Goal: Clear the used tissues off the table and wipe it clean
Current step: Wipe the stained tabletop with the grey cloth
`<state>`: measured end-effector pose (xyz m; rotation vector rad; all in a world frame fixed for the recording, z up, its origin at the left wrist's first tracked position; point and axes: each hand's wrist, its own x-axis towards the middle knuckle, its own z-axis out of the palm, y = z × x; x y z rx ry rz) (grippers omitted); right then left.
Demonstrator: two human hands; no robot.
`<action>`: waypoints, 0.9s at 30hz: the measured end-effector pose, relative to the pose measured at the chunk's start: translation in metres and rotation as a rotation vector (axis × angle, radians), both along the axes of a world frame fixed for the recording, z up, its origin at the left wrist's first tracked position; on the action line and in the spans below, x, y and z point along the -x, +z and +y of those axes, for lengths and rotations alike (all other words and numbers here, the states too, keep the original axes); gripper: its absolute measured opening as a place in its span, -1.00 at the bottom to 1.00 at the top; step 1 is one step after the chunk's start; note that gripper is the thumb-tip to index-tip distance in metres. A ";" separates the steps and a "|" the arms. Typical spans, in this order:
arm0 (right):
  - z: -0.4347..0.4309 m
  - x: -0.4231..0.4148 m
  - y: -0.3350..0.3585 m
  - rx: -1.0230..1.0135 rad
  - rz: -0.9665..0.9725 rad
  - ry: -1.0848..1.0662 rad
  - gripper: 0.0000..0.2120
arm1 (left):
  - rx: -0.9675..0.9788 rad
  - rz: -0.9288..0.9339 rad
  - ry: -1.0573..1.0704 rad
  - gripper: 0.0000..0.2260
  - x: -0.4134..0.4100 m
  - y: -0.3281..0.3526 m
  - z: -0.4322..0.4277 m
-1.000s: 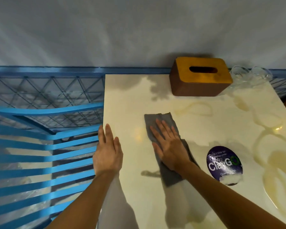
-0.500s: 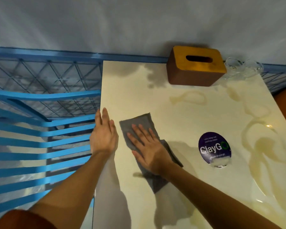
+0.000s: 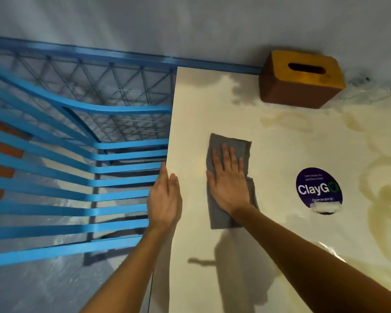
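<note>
On the table (image 3: pixel 212 109), the right hand (image 3: pixel 229 184) lies flat on a cloth (image 3: pixel 231 143) near the left edge, with the left hand (image 3: pixel 165 199) at that edge itself. A round sticker (image 3: pixel 318 190) lies right of the cloth. The tissue box (image 3: pixel 300 80) stands at the far side (against the wall (image 3: pixel 190 23)), and a slatted chair (image 3: pixel 122 181) is left of the table.

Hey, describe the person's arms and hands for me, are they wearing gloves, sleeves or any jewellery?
No gloves on the left hand or the right hand, and no rings, watch or bracelet show. Both forearms are uncovered as far as the picture reaches; no sleeve is in view.
</note>
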<state>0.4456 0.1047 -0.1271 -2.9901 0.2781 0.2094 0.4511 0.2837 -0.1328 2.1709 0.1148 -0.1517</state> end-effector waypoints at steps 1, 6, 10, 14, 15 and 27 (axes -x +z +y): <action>0.014 0.003 0.001 0.004 0.003 0.043 -0.41 | -0.005 0.013 0.025 -0.46 0.008 0.004 0.004; 0.075 0.031 0.004 -0.025 0.004 0.284 -0.38 | -0.120 0.007 0.039 -0.45 0.045 0.011 0.017; 0.087 0.065 0.004 -0.025 0.039 0.421 -0.38 | -0.232 -0.012 0.079 -0.38 0.087 0.013 0.019; 0.062 0.104 0.002 -0.023 0.022 0.524 -0.41 | -0.465 -0.029 0.030 -0.41 0.123 0.011 0.010; 0.051 0.110 0.002 -0.026 0.022 0.519 -0.42 | -0.519 -0.027 0.022 -0.44 0.123 0.010 0.010; -0.030 0.136 0.003 -0.043 -0.059 0.145 -0.39 | -0.654 0.002 0.027 -0.48 0.125 0.012 0.002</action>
